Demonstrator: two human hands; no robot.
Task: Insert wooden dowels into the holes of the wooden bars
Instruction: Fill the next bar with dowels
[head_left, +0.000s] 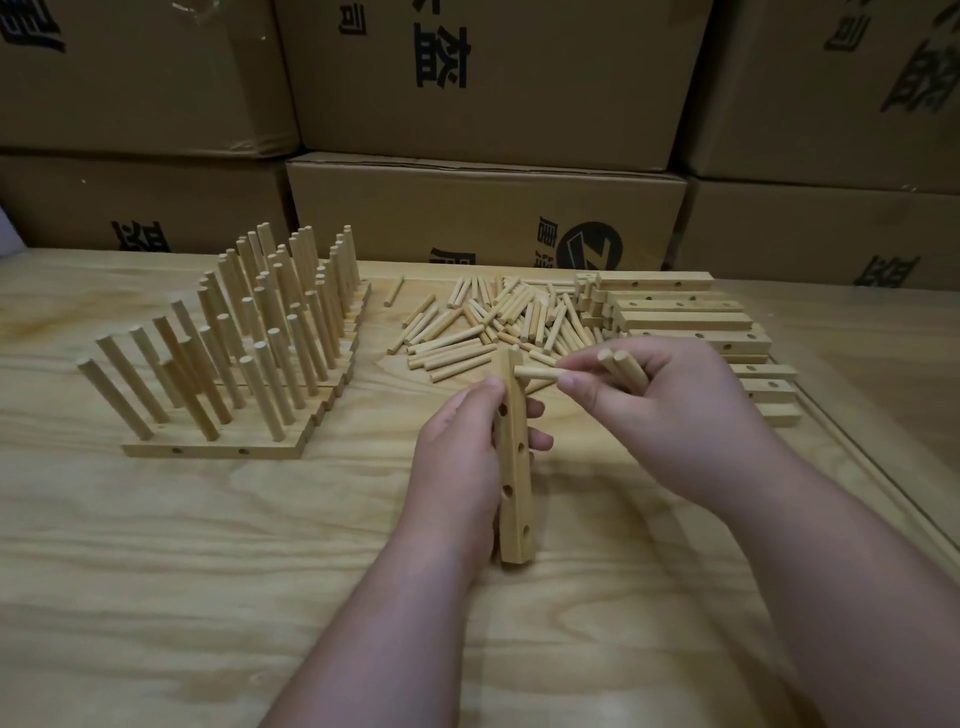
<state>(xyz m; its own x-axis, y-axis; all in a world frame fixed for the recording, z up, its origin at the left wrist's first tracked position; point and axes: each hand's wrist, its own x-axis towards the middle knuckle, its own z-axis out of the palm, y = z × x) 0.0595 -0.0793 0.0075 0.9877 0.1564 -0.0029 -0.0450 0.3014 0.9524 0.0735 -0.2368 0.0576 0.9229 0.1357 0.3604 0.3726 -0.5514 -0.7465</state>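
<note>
A bar (514, 457) is gripped upright on the table (208, 571) by the left hand (462, 452), long axis running away from the viewer. A dowel (537, 372) is pinched crosswise by the right hand (670, 410), its tip touching the bar's far end; spare dowels (623, 366) are curled in the same fingers.

Plywood desk (182, 571) with strong wavy grain filling lower half of frame, lying pale under dim light. Raised wooden edge strip (883, 499) running diagonally along desk's right side. Brown cardboard boxes (483, 218) standing stacked in wall across whole upper half, directly behind desk's far edge. Black printed characters (441, 57) showing on box faces, upside down at top centre. Round black logo (595, 247) sitting on middle lower box. Clear tape (223, 21) glinting on upper left box.
</note>
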